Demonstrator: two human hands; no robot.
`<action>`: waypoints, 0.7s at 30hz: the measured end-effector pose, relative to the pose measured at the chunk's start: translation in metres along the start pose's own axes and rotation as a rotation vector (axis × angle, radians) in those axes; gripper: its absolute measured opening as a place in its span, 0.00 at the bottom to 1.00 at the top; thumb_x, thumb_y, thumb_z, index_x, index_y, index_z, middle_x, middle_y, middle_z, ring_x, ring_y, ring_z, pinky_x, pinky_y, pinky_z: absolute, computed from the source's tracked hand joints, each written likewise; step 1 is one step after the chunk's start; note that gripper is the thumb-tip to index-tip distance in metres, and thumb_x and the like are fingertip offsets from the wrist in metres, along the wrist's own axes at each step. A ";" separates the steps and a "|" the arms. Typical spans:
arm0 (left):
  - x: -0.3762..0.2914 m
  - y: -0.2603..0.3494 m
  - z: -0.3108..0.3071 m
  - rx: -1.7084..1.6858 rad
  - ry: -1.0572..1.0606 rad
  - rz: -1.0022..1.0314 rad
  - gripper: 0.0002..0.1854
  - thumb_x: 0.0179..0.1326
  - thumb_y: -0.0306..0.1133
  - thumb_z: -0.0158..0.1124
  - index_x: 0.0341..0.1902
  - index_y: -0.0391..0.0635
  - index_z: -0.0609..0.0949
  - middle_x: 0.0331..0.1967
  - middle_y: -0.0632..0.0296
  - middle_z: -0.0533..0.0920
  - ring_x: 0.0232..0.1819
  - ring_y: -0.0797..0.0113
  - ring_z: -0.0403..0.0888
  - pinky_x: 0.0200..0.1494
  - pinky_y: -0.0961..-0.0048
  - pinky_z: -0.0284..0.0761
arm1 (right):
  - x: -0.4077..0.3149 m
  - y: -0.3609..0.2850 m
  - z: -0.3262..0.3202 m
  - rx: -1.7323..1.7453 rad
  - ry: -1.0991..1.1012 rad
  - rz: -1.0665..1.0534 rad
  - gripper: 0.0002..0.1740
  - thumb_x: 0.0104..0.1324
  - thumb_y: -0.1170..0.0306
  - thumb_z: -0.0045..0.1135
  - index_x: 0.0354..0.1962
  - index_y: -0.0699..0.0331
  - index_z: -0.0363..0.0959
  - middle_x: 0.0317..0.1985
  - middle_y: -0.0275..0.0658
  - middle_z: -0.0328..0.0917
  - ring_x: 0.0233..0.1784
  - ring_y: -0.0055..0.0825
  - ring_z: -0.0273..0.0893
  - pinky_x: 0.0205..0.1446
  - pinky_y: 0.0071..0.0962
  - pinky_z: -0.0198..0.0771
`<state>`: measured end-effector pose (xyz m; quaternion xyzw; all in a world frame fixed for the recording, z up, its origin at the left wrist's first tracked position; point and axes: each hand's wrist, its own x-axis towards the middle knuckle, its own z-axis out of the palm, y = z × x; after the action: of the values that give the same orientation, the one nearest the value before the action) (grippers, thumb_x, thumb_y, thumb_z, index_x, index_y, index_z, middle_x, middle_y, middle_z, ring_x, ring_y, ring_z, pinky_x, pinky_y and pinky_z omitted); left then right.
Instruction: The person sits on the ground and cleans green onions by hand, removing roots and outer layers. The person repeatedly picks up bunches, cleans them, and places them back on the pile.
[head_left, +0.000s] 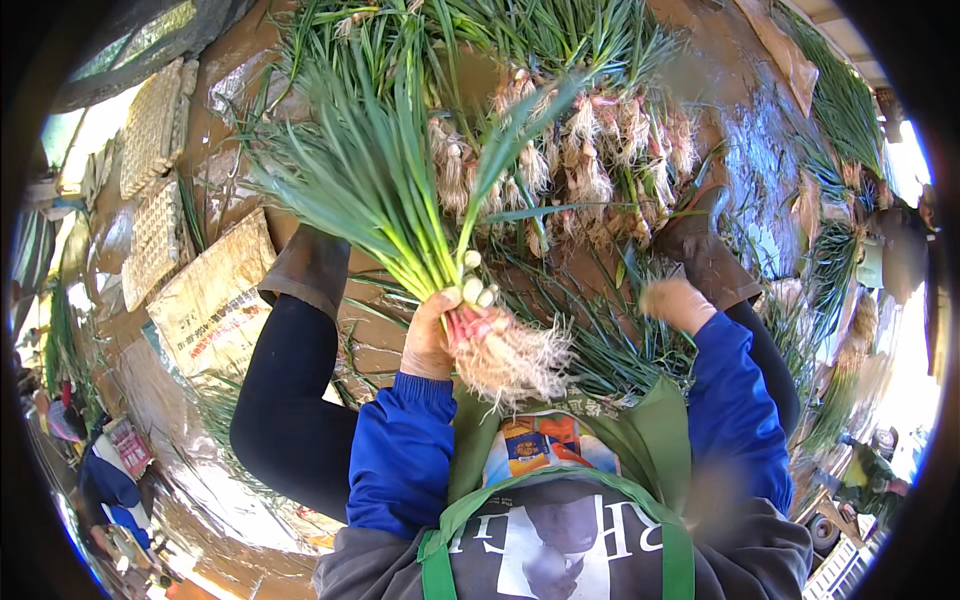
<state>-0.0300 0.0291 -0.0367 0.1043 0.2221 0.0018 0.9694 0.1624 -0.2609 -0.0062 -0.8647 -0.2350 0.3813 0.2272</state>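
My left hand (429, 334) grips a bunch of green garlic (412, 240) at the base of its stems. The long leaves fan out up and to the left, and pale rounded ends show beside my thumb. Pinkish bases and a tangle of whitish roots (517, 356) hang to the right of that hand, above my lap. To the right, my right hand (677, 304) is blurred, fingers curled, near my right boot (705, 259); whether it holds anything is not clear. Loose green leaves (622, 345) lie on the ground between my legs.
Rooted bunches of green garlic (585, 150) lie ahead on the muddy ground. At left are a printed sack (217, 292) and stacked egg-tray-like pads (154, 232). More plants (832, 90) lie at right. A person (112, 472) is at far left, another (862, 480) at lower right.
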 end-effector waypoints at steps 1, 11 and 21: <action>-0.002 0.000 -0.001 -0.046 -0.011 -0.021 0.27 0.52 0.31 0.59 0.58 0.44 0.68 0.34 0.59 0.76 0.39 0.61 0.74 0.36 0.54 0.74 | 0.000 0.001 0.006 -0.212 0.024 -0.175 0.11 0.65 0.65 0.48 0.38 0.60 0.76 0.30 0.36 0.75 0.35 0.30 0.73 0.39 0.27 0.70; -0.003 -0.004 0.004 -0.087 -0.131 0.125 0.24 0.52 0.29 0.61 0.54 0.47 0.68 0.27 0.67 0.71 0.41 0.66 0.69 0.36 0.54 0.79 | 0.010 -0.153 0.027 0.061 -0.290 -0.946 0.09 0.59 0.65 0.53 0.34 0.61 0.70 0.34 0.41 0.69 0.40 0.41 0.72 0.44 0.37 0.69; 0.003 -0.006 0.005 -0.181 -0.380 0.185 0.15 0.53 0.32 0.59 0.45 0.49 0.71 0.24 0.72 0.71 0.33 0.74 0.66 0.37 0.55 0.75 | -0.026 -0.105 0.003 -0.448 -0.046 -0.572 0.10 0.57 0.67 0.53 0.38 0.55 0.77 0.29 0.34 0.70 0.33 0.31 0.73 0.36 0.30 0.69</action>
<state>-0.0249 0.0220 -0.0348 0.0352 0.0242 0.0910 0.9949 0.1198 -0.1928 0.0668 -0.7834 -0.5503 0.2607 0.1244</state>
